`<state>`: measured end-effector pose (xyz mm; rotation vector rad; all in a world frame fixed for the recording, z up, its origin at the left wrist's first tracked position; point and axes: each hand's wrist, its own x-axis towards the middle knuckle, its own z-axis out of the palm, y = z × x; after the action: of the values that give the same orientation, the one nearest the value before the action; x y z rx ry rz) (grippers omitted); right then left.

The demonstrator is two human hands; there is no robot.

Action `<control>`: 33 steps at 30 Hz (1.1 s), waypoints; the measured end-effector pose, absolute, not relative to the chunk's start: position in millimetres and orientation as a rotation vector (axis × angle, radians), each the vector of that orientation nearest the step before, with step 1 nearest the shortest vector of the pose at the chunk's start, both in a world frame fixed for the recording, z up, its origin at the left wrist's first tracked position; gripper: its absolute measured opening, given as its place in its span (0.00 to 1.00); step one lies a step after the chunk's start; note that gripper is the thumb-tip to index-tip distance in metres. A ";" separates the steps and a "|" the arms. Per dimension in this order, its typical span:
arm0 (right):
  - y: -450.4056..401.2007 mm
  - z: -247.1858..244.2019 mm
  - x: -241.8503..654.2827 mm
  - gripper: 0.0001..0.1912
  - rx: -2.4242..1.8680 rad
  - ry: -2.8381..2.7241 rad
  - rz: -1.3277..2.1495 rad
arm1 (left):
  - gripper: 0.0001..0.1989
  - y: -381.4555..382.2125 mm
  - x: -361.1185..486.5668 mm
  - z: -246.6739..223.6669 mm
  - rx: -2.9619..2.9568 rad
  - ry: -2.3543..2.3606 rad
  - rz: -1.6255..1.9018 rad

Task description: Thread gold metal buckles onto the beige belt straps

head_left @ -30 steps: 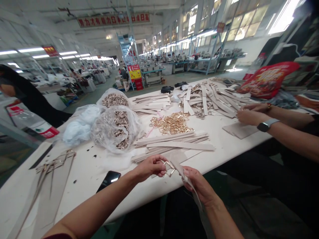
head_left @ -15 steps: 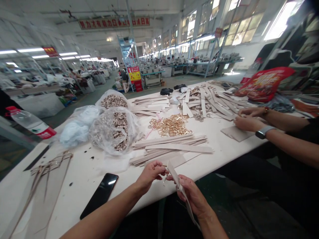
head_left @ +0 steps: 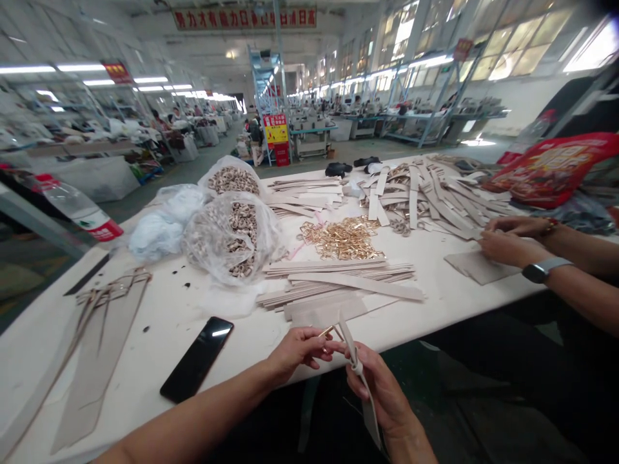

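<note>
A worker at a white worktable (head_left: 261,334) pinches a gold metal buckle (head_left: 327,332) between the thumb and fingers of the left hand (head_left: 302,351), while the right hand (head_left: 382,383), just beside it, grips a beige strap (head_left: 370,415). The piece looks part-way assembled: a small loop (head_left: 356,368) sits around the strap, whose upper end meets the buckle; whether it is threaded through cannot be told. Much appears left, with a pile of gold buckles (head_left: 343,238) and a stack of flat strips (head_left: 333,290) lying beyond both hands, and bagged loops (head_left: 242,240) farther off to the left hand's left. No finished count can be read.

The left forearm reaches in diagonally, palm turned inward, fingers curled. The right hand rises from below at the table's near edge, wrist low, fingers closed around the strap.
</note>
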<state>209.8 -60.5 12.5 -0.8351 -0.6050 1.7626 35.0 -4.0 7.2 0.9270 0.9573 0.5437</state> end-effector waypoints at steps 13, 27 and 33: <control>-95.3 -26.2 245.2 0.23 -1.577 -0.973 1.328 | 0.15 1.6 40.5 12.5 0.627 0.965 0.535; -92.3 -32.5 246.3 0.18 -1.336 -1.110 1.533 | 0.15 -10.1 42.9 7.7 0.450 0.963 0.427; -85.9 -24.7 223.4 0.21 -1.362 -1.037 1.448 | 0.13 -27.0 56.4 5.5 0.616 0.992 0.470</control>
<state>223.4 -85.9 -24.7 -1.3616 -1.0367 1.4477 56.4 -27.0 5.5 0.6162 0.9917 0.4700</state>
